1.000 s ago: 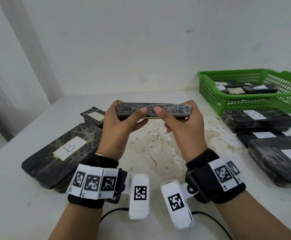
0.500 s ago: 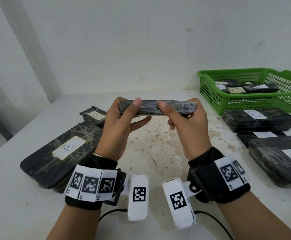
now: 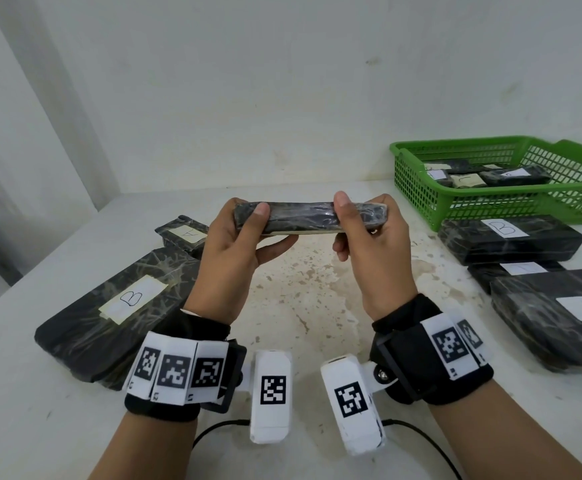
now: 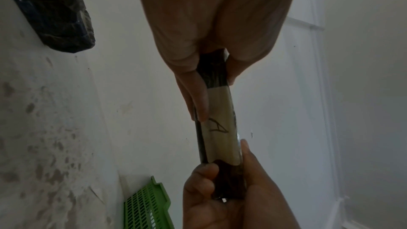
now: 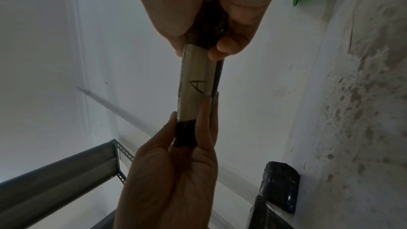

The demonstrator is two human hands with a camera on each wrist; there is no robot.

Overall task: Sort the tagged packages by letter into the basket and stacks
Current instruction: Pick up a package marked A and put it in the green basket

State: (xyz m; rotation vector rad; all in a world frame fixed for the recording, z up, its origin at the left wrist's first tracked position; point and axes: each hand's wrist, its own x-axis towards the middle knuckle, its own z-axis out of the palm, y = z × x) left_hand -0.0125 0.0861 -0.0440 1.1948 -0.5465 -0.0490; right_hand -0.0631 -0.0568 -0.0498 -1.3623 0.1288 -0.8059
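Holding a slim black-wrapped package point(image 3: 308, 218) up over the middle of the table point(image 3: 22, 393), level, one end in each hand. Left hand point(image 3: 228, 252) pinches the left end, thumb on the near face, fingers curled behind; right hand point(image 3: 374, 244) does the same on the right end. Both grips closed on it, nothing loose. The tag point(image 5: 195, 84) faces down and away from the head camera; the right wrist view reads it as "A", the left wrist view shows the same mark partly covered by a finger.

Judgement: this is the read-the-letter step, package not yet placed.

Done so far, as far as visible: green basket point(image 3: 417, 188) at the right rear already holds several small tagged packages, letters too small to read. Just in front of it, a "B" package point(image 3: 511, 237), then another package with an unreadable tag, then a large "B" package point(image 3: 559, 317) nearest the camera.

Left to do: a large "B" package point(image 3: 116, 306) on the left side and a small "A" package point(image 3: 183, 233) behind it look unsorted. Where "A" goes I can't tell from here; probably the basket, given the small packages in it.
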